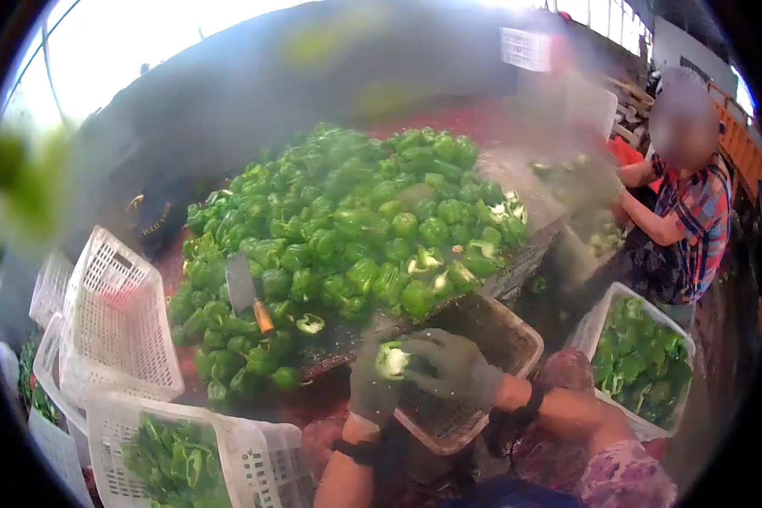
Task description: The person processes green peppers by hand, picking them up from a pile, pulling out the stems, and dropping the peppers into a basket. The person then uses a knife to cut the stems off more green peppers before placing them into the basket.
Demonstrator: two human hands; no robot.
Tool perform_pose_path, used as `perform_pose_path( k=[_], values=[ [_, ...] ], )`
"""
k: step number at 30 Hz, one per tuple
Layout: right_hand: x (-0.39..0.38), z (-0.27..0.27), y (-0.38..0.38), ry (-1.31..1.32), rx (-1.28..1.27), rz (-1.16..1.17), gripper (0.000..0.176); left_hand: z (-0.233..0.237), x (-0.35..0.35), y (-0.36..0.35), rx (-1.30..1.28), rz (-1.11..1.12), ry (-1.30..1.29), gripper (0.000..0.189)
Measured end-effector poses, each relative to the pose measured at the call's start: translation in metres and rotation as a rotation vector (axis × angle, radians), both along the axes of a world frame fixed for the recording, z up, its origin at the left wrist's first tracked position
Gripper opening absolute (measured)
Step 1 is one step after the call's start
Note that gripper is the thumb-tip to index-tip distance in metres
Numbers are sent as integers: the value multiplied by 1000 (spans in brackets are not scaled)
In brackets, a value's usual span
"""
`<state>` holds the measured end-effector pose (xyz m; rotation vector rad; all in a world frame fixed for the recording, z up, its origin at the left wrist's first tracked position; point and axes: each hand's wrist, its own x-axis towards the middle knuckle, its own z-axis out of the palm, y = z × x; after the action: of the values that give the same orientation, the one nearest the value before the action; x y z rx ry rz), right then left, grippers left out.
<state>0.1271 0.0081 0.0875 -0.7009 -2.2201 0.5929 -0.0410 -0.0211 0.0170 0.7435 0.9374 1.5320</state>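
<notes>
A cut green bell pepper (392, 361), its pale inside facing up, is held between my two gloved hands. My left hand (372, 381) is closed around its left side. From the right, the curled fingers of my right hand (453, 368) grip the same pepper. Below my hands sits a dirty, shallow bin (516, 339). Just beyond lies a large pile of green bell peppers (339, 229), with several cut ones at its near right edge. A cleaver (241, 286) with a wooden handle rests on the pile to the left.
A white crate (102, 415) of peppers stands at front left, with another white crate (118, 322) tilted behind it. At right is a crate (639, 364) full of cut peppers. A co-worker (694, 203) in a plaid shirt sits beyond it. Smears blur the upper view.
</notes>
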Motion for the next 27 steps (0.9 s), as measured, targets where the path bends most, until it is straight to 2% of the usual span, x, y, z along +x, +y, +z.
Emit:
perform_pose_path(
  k=[1,3,5,6,7,8,9,10,11,12,13,14,17,19,20,21,22,23,25,27],
  values=[
    [1,0,4,31,90,39,33,-6,3,6,-25,11,55,40],
    [1,-31,14,-43,18,157,36,8,7,7,-295,-105,-381,39],
    [9,-56,22,-171,48,248,44,-23,10,12,-234,-42,-106,40],
    [12,-74,27,-179,84,275,53,-22,4,17,-381,-119,-351,40],
    [13,-91,33,-114,212,333,60,-37,0,17,-373,-107,-214,39],
    [15,-90,32,-215,-41,313,60,-53,0,21,-349,-98,-81,39],
    [14,-79,37,-367,-153,308,53,-53,8,23,-278,-118,88,39],
    [19,-72,34,-383,-175,247,49,-39,14,21,-298,-153,50,38],
    [16,-90,40,-383,-193,239,52,-26,21,19,-320,-187,13,38],
    [9,-118,44,-281,-379,278,58,-16,23,21,-447,-234,-220,37],
    [7,-107,46,-170,-562,308,64,-26,22,25,-433,-261,-280,43],
    [11,-96,45,-507,-355,207,68,-36,23,30,-413,-242,-253,41],
    [-14,-183,39,99,107,-105,45,-30,45,42,-281,-168,-216,41],
    [-13,-170,39,45,-138,-82,46,44,87,37,-324,-79,-76,43],
    [-9,-160,37,16,-260,-67,46,11,73,38,-226,-105,1,44],
    [6,-123,34,7,-187,-130,44,-22,59,38,-125,-124,74,45],
    [10,-119,37,-17,-282,-93,43,-54,45,39,-24,-135,142,46],
    [9,-117,42,-39,-376,-51,42,-65,38,40,-97,-119,-1,46],
    [7,-116,53,-70,-515,13,40,-57,44,42,-147,-112,4,45],
    [2,-141,58,66,-555,39,41,-60,43,45,-196,-106,-24,45]
  ],
)
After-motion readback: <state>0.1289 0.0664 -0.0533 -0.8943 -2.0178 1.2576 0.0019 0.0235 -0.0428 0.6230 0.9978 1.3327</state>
